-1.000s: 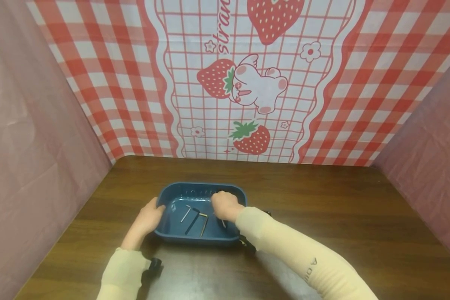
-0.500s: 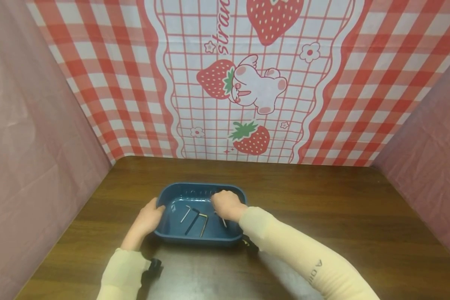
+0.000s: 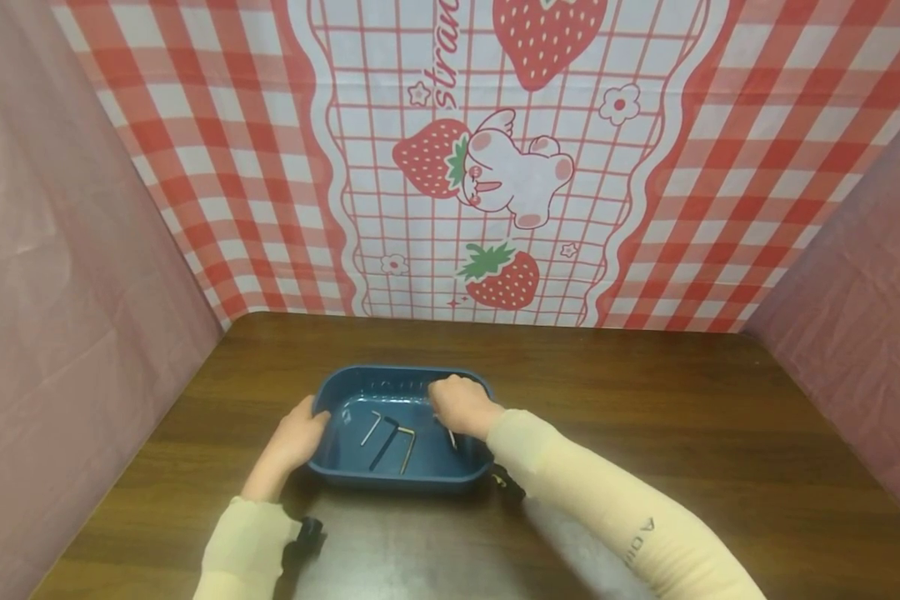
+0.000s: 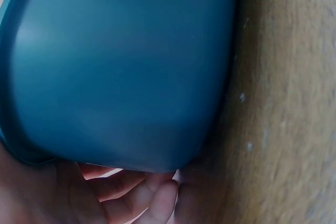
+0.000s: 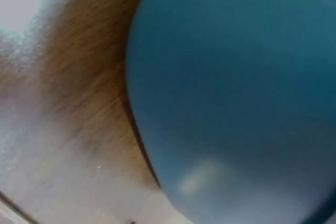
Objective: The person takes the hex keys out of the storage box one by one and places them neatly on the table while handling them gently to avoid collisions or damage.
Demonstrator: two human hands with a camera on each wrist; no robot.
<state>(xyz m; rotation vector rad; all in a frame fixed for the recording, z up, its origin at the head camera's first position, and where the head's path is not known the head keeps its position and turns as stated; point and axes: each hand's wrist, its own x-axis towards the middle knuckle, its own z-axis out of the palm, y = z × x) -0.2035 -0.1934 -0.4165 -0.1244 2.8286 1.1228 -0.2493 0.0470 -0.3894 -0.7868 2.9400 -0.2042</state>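
The person's left hand [image 3: 298, 429] holds the left end of a blue, rounded-rectangular, glossy tray [image 3: 390, 478] by its rim; the thumb lies over the edge, and in the left wrist view the bent fingers [image 4: 131, 198] sit side by side at the outer wall; the tray stands on a dark brown wood-grain table [image 3: 720, 433]; the right hand [image 3: 461, 404] is inside the tray at its right end, knuckles up; its fingertips are hidden, so I cannot tell whether they pinch anything; a slim, pale metal rod [image 3: 453, 439] shows below that hand, perhaps another L-shaped key, though too little of it is visible to be sure; left of it on the tray floor lie a small silver L-shaped hex key [image 3: 371, 429], a longer black L-shaped hex key [image 3: 385, 448] and a brass-coloured L-shaped hex key [image 3: 409, 452], the latter two meeting or nearly meeting near their bends; the cream right sleeve [image 3: 607, 508] bears dark print starting with "A", the rest unclear; the red-and-white strawberry-print cloth [image 3: 570, 292] behind carries sideways red lettering that reads "stran", cut off at the top.
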